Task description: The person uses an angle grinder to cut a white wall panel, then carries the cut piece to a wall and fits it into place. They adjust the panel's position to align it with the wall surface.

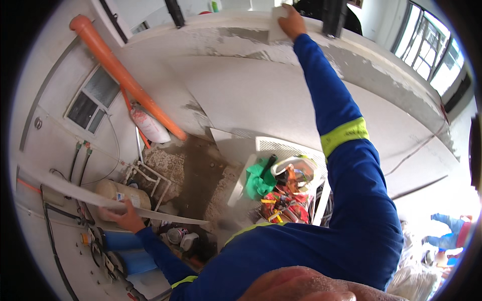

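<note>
My right arm, in a blue sleeve with a yellow-green band, stretches to the top of the low wall (236, 60). There my right hand (293, 23) is closed on a small white rectangular piece (276, 29), which lies against the wall's upper edge beside a dark post. My left hand (129, 218) is low on the left, its fingers around a long, thin white strip (65, 186). That strip slants from the left side toward the middle of the floor. Rough grey patches of plaster mark the wall just below my right hand.
An orange pipe (125, 80) leans at the left beside a white sack (149, 125). Below my left hand are blue cylinders (120, 240) and a beige tank (120, 193). Near my body sits a white crate (268, 144) with a green cloth (259, 179) and red packets. A window (93, 100) is at left.
</note>
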The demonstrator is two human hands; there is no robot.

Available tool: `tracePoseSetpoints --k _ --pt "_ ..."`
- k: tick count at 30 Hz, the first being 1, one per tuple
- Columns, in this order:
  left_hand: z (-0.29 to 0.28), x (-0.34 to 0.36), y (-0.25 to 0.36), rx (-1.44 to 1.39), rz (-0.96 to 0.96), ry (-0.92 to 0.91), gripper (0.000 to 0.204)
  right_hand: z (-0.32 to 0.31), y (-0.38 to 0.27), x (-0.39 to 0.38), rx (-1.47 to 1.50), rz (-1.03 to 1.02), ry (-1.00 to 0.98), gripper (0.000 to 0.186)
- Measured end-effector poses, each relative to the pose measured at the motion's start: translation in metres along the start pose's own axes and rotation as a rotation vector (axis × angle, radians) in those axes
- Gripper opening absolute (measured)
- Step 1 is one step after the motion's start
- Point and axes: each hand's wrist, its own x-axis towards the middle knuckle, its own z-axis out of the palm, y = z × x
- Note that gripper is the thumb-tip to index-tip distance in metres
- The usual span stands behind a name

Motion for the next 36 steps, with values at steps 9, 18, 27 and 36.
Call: tracePoseSetpoints --k 9,18,27,36 --pt "0.12 0.044 -0.135 -0.298 -0.218 -0.229 0.091 -0.021 -0.006 -0.006 0.334 0.11 -0.151 0.058" --pt "0.239 0.098 -0.243 -0.352 -0.27 -0.447 0.098 -0.031 -0.059 -0.013 0.236 0.381 -0.225 0.065" --pt "0.332 0.134 -0.23 -0.439 -0.17 -0.66 0.098 -0.034 -0.032 -0.007 0.037 0.379 -0.171 0.075" --pt "0.328 0.15 -0.191 -0.575 -0.106 -0.612 0.106 -0.033 -0.022 -0.009 0.03 0.326 -0.13 0.062"
